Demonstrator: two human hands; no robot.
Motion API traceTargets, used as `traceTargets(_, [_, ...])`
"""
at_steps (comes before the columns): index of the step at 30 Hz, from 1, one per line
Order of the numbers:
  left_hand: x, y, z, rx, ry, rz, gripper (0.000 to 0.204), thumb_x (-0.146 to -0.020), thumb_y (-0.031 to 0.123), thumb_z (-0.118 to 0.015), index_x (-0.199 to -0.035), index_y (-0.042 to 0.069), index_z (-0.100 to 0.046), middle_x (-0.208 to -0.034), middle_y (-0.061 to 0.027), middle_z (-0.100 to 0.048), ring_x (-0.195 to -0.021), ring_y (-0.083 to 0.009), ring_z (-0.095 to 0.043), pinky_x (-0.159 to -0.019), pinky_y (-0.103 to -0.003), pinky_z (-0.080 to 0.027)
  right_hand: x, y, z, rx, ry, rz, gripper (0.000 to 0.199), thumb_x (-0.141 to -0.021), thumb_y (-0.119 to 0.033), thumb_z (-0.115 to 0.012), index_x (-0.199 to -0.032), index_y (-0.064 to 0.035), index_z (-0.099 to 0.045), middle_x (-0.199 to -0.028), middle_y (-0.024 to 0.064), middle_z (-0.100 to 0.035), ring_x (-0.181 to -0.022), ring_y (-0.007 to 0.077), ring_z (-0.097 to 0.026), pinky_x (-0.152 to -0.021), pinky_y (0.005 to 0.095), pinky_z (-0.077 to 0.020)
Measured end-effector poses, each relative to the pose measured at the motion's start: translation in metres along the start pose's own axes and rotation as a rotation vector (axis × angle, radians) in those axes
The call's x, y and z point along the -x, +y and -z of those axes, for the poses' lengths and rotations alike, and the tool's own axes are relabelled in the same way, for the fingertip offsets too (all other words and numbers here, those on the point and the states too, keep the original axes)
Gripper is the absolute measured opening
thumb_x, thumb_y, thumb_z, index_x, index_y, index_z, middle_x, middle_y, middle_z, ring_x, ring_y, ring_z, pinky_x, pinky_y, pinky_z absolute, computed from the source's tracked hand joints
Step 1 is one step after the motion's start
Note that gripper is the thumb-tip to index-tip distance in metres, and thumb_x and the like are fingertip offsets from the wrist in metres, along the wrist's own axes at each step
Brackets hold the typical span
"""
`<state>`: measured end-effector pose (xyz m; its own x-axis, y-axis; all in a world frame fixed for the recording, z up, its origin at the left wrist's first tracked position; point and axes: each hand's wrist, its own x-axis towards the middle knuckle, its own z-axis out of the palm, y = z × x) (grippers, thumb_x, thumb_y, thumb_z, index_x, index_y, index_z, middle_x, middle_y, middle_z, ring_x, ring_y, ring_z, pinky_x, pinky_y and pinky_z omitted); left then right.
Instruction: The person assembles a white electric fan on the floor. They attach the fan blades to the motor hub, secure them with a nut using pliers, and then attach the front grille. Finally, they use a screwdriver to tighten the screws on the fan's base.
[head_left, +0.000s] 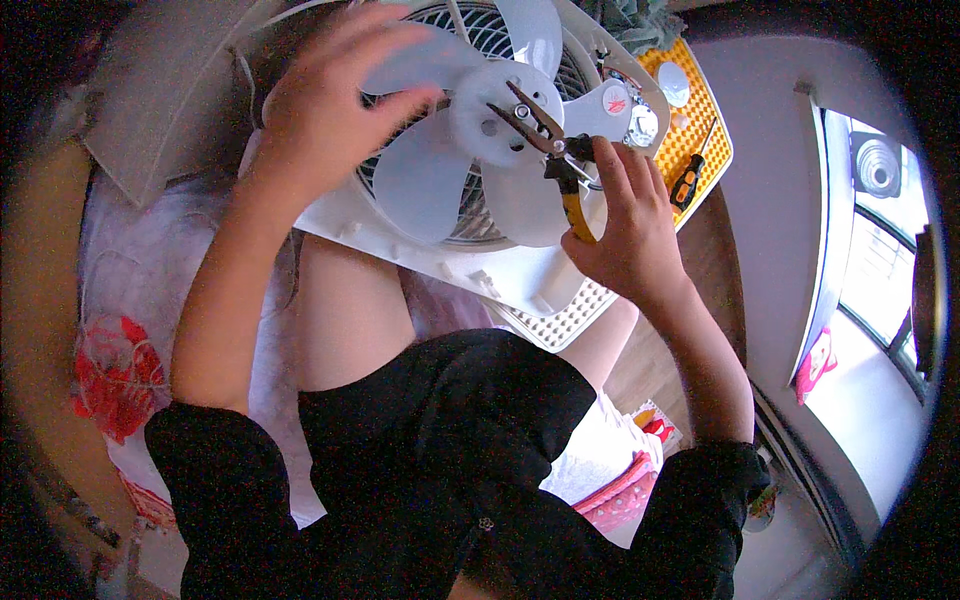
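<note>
A white fan (430,190) lies on its back across my lap, its pale blades and black grille showing. At its centre is a white hub (470,125) with holes and a small nut (521,112) in the middle. My right hand (635,220) grips needle-nose pliers (548,143) with yellow and black handles. Their jaws are spread apart around the nut; whether they touch it I cannot tell. My left hand (325,115) is slightly blurred over the blades at the left, fingers apart and holding nothing, the thumb close to the hub's edge.
A yellow perforated board (718,130) at the right bears a screwdriver (690,180) and a white round piece (673,84). A large grey-white panel (165,95) leans at the far left. A red bundle in clear plastic (122,375) lies on the bedding. A window (880,260) is at the right.
</note>
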<state>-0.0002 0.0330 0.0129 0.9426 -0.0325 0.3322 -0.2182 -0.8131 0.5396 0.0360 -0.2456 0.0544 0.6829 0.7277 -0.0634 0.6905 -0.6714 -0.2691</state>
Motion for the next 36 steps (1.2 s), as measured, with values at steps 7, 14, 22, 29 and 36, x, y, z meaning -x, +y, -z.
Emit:
traceTargets(7, [0.032,-0.062,0.055,0.311,-0.302,0.677,0.036,-0.08,0.03,-0.064,-0.105,0.005,-0.058,-0.097,-0.0055,-0.061,-0.09,-0.0167,-0.057,-0.08,-0.028,-0.043,-0.002,0.007,-0.002,0.007,-0.049,0.005,0.079,-0.051,-0.012,-0.07,-0.121,0.0003,-0.036,-0.104,0.0185,-0.046,-0.095,0.0363,-0.046,-0.083,0.0439,-0.0404])
traceTargets(14, [0.054,-0.059,0.033,0.883,-0.4,0.855,0.063,-0.079,0.027,-0.062,-0.131,0.006,-0.035,-0.116,-0.0094,-0.052,-0.106,-0.0183,-0.05,-0.091,-0.029,-0.038,0.001,0.0,-0.002,-0.019,-0.044,-0.026,0.079,-0.052,-0.014,-0.069,-0.122,-0.0003,-0.034,-0.102,0.0191,-0.045,-0.095,0.0373,-0.046,-0.082,0.0437,-0.0408])
traceTargets(22, [0.062,-0.036,0.024,0.906,-0.215,0.906,0.064,-0.072,0.015,-0.054,-0.132,0.004,-0.033,-0.107,-0.0112,-0.053,-0.096,-0.0182,-0.053,-0.086,-0.028,-0.04,0.022,-0.043,-0.026,0.105,0.227,0.03,0.075,-0.055,-0.014,-0.069,-0.12,0.0046,-0.035,-0.101,0.0228,-0.047,-0.094,0.0383,-0.048,-0.083,0.0436,-0.0415])
traceTargets(29, [0.066,-0.044,0.022,0.948,-0.242,0.91,0.067,-0.073,0.016,-0.054,-0.134,0.005,-0.03,-0.111,-0.0106,-0.053,-0.1,-0.0198,-0.052,-0.088,-0.03,-0.039,0.016,-0.081,-0.038,0.056,0.29,-0.237,0.076,-0.054,-0.018,-0.07,-0.118,0.0049,-0.035,-0.094,0.0236,-0.048,-0.088,0.0398,-0.05,-0.077,0.0455,-0.0423])
traceTargets(36, [0.094,-0.016,0.019,0.702,-0.328,0.915,0.062,-0.077,0.025,-0.061,-0.129,0.003,-0.035,-0.104,-0.013,-0.056,-0.096,-0.0214,-0.054,-0.084,-0.032,-0.042,0.018,-0.02,-0.028,0.124,0.254,0.101,0.08,-0.056,-0.019,-0.072,-0.124,0.0008,-0.035,-0.109,0.0211,-0.047,-0.102,0.0382,-0.048,-0.088,0.0412,-0.0423])
